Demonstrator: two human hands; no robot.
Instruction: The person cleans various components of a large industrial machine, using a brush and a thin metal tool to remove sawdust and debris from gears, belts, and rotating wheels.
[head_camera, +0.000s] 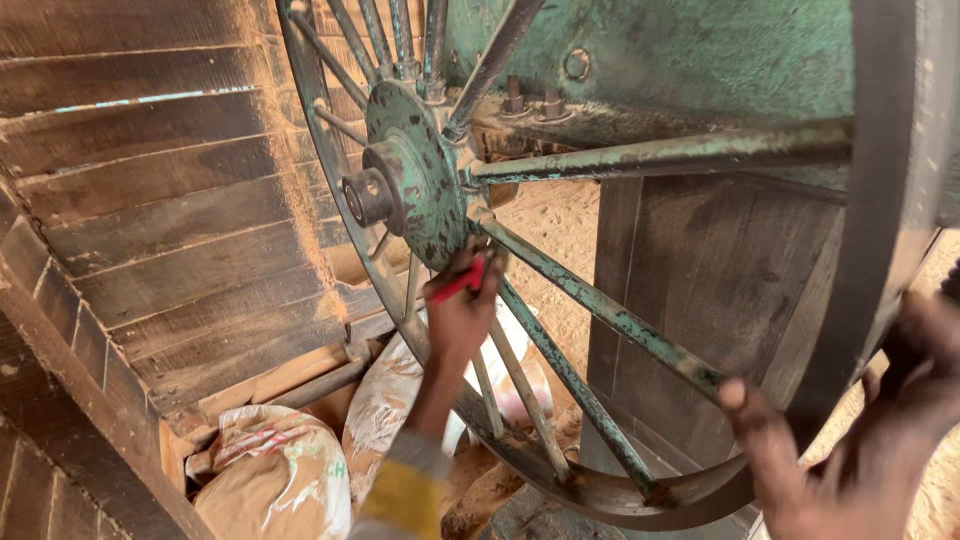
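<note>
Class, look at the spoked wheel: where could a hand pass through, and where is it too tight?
Widest gaps lie between the spokes out near the rim, right of the left hand holding a red tool. Spokes crowd together at the hub. The right hand fills the rim's near edge. Sacks block below.

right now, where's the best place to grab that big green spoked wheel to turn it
Take the wheel by its outer rim on the near right side, where the right hand already is, coming from the edge. The rim is broad and far from the hub, so it likely gives most leverage. The thin spokes are crowded, and the left hand is among them holding a red tool.
</note>
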